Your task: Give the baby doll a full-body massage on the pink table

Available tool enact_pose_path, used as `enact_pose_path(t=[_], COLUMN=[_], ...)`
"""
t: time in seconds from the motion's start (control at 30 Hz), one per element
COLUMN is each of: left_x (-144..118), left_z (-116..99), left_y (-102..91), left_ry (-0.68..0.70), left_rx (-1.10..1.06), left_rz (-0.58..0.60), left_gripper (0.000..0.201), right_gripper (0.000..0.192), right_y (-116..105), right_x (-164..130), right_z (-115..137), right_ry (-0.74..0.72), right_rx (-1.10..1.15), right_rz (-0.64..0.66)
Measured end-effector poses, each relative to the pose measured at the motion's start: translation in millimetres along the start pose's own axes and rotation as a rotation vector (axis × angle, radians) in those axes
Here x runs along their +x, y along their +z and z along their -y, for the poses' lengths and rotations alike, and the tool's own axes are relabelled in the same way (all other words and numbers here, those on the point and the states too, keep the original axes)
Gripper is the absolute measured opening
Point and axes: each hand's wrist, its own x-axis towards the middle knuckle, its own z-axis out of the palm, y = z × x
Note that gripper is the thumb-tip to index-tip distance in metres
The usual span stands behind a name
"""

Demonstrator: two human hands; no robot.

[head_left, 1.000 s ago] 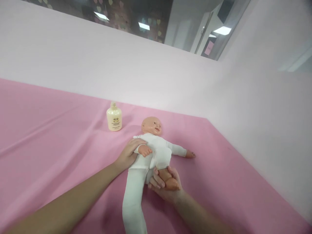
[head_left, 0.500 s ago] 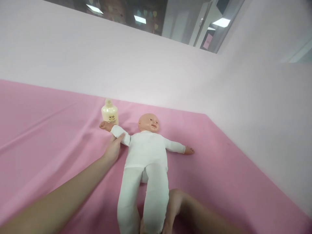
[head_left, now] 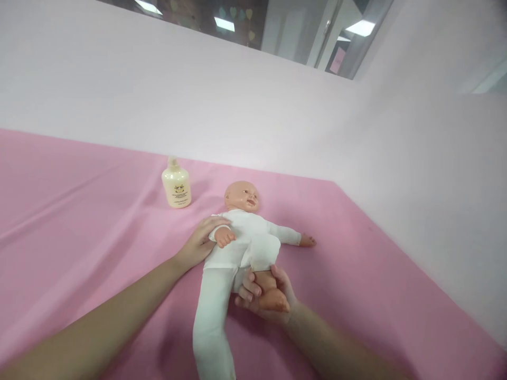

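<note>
A baby doll (head_left: 229,253) in white clothes lies on its back on a pink sheet (head_left: 356,295). My left hand (head_left: 200,243) is closed around the doll's arm on the left, which is folded in over the chest, its small fist (head_left: 224,236) showing past my fingers. My right hand (head_left: 273,295) grips the doll's lower leg near the foot (head_left: 273,302). That leg is bent, with the knee up over the belly. The other leg (head_left: 212,327) lies stretched toward me, and the other arm (head_left: 289,235) is spread out to the right.
A cream-coloured pump bottle (head_left: 176,186) stands on the sheet left of the doll's head. Behind the sheet rises a white wall (head_left: 198,95), with another on the right. Above the back wall is a window (head_left: 297,31) with light reflections.
My left hand has brought the doll's outstretched arm in across its chest. My right hand has raised the doll's leg and bent it up toward the belly.
</note>
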Motion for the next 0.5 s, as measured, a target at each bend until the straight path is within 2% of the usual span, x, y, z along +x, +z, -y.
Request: enact_pose_path(t=[0.1,0.2,0.27,0.33,0.37,0.43,0.47,0.5], left_x=[-0.4,-0.4,1.0,3.0,4.0,5.5,5.7,5.7], left_z=[0.3,5.3,11.1,17.5,20.6,25.8,27.8,29.4], left_y=[1.2,2.8,2.4,0.4,-0.9,-3.5,-4.7,-5.6], left_ry=[-0.146,-0.361,-0.468,-0.501,-0.5,-0.493,-0.494,-0.497], left_rx=[-0.081,-0.241,-0.334,-0.388,-0.406,-0.434,-0.444,-0.45], left_rz=[-0.072,-0.177,-0.276,-0.376,-0.406,-0.42,-0.419,-0.415], left_gripper=[0.038,0.051,0.059,0.059,0.056,0.052,0.051,0.05], right_gripper=[0.055,0.059,0.062,0.06,0.055,0.053,0.055,0.057], right_y=[-1.2,-14.1,-22.0,-24.3,-22.7,-14.5,-8.9,-3.2], right_x=[1.1,2.4,5.4,10.5,13.4,19.5,22.4,25.2], right_z=[-2.4,-15.0,-19.2,-15.6,-11.4,-1.2,3.3,6.7], right_ry=[0.047,0.129,0.246,0.372,0.442,0.643,0.72,0.744], right_rx=[-0.016,-0.047,-0.097,-0.178,-0.249,-0.427,-0.494,-0.553], right_rz=[0.109,0.362,0.565,0.72,0.74,0.79,0.86,0.849])
